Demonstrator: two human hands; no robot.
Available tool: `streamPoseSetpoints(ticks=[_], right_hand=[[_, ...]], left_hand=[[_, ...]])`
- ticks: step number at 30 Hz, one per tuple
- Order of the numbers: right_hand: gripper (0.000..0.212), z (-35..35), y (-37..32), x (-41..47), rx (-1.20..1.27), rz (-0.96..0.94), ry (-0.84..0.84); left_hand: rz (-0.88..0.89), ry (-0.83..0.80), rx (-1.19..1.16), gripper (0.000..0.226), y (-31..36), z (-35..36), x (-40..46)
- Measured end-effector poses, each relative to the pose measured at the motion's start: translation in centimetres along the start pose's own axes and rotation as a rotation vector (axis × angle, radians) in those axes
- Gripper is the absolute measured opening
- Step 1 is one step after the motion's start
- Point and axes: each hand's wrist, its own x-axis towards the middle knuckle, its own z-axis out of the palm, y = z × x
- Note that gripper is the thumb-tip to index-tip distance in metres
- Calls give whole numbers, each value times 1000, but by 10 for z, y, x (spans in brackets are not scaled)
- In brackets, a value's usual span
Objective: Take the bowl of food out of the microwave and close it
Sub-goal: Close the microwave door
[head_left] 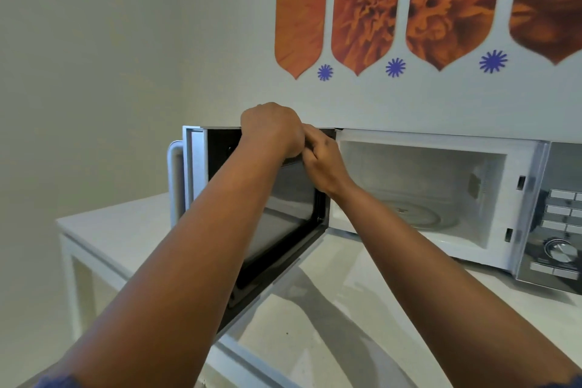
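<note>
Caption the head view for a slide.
Both hands on the open microwave door's top edge; cavity holds only the glass turntable.

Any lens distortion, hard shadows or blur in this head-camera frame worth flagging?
Head view: wide-angle bending curves the table edge and stretches both forearms; soft double arm shadows fall on the tabletop; the microwave cavity is evenly lit and sharp; hands slightly soft; no strong glare.

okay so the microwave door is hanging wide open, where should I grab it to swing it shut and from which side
Probably the door at its free outer edge, by the white handle on the far left, coming from the left, outer side. The hinge sits by the cavity, so that edge gives the easiest swing. Both hands, left hand and right hand, are on its top edge.
</note>
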Motion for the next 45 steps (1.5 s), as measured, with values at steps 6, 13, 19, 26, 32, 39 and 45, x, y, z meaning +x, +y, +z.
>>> streamPoseSetpoints(ticks=[6, 13, 19, 26, 32, 39, 45], right_hand=[[52, -12, 1, 0, -50, 7, -29], [52, -34, 2, -5, -62, 19, -12], [44, -60, 5, -12, -60, 54, 47], [40, -102, 7, -18, -98, 121, -38], [40, -147, 4, -22, 18, 219, -214], [31, -196, -17, -19, 67, 300, -275], [34, -228, -32, -22, -190, 446, -364]], left_hand=[[128, -215, 105, 30, 3, -24, 7], [134, -365, 51, 30, 16, -43, 18], [167, -385, -150, 33, 25, -53, 20], [312, -408, -186, 37, 49, -50, 15], [462, -385, -178, 37, 62, -44, 19], [618, -317, -73, 39, 87, -39, 19], [640, -197, -16, 37, 120, -29, 26]])
